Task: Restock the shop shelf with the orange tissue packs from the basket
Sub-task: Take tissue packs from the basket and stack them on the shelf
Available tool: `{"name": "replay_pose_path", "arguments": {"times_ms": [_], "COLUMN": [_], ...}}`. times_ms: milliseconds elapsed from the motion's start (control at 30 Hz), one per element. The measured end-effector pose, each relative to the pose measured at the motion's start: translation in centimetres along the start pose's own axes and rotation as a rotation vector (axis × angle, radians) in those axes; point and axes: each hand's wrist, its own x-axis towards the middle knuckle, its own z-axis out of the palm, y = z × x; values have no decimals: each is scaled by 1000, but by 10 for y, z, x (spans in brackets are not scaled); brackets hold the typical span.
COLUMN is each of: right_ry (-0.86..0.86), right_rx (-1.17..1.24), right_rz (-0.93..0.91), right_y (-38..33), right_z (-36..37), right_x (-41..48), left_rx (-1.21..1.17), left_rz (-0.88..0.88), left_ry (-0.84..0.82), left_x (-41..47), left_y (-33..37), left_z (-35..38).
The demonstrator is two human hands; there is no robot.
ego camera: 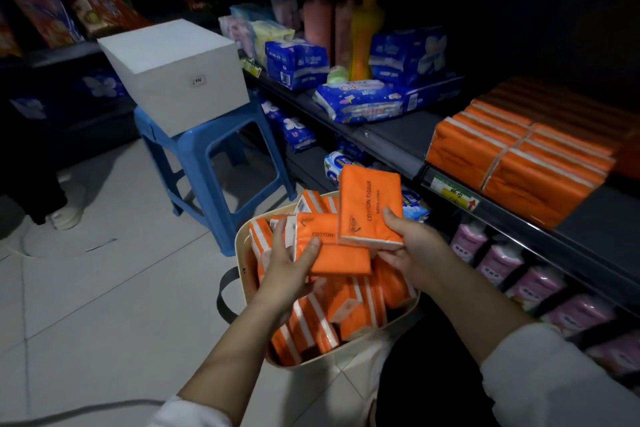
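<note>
Shop: stocked shelf (391, 135), price label (453, 192).

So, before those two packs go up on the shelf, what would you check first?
1. The left hand grips its tissue pack: ok.
2. The right hand grips the raised pack: ok.
3. Bare shelf beside the orange stack: ok.
4. Orange stack steady enough to add to: cannot tell, too dim.
5. More packs left in the basket: ok.
</note>
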Motion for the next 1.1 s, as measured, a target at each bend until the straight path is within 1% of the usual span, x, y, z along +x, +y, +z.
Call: {"name": "replay_pose_path", "arguments": {"times_ms": [100, 200, 267, 400, 467, 567, 633, 700, 767, 833, 933, 1100], "right_ry": [12, 11, 18, 82, 94, 122, 189, 222, 166, 115, 130, 177], "right_rx": [-22, 46, 90, 76, 42, -21, -199, -377, -440, -440, -411, -289], "right_rz": [-75, -150, -223, -331, -404, -605, -714, -739, -735, -701, -701, -646], "right_y": [-4, -8, -13, -31, -45, -69, -81, -87, -89, -86, -82, -89], "right_z": [-4, -16, -26, -65, -90, -134, -170, -201, -226, -245, -268, -306], "right_x": [-17, -35, -48, -69, -78, -93, -100, -103, -106, -106, -105, -104], "left_rx": [-55, -42, -4, 149, 193, 341, 446, 580, 679, 710, 681, 581], "left_rz": [52, 115, 175, 337, 439, 589, 655, 724, 764, 769, 739, 720], "left_ry": [-73, -87, -86, -82, -84, -152, -237, -331, -405, -467, -527, -514], "left_x": [-10, -18, -19, -21, -23, -28, -32, -33, -35, -36, -33, -25], "left_y": [18, 31, 35, 47, 55, 66, 73, 76, 76, 72, 61, 50], "left_z": [27, 56, 77, 123, 149, 186, 206, 219, 233, 247, 267, 304]}}
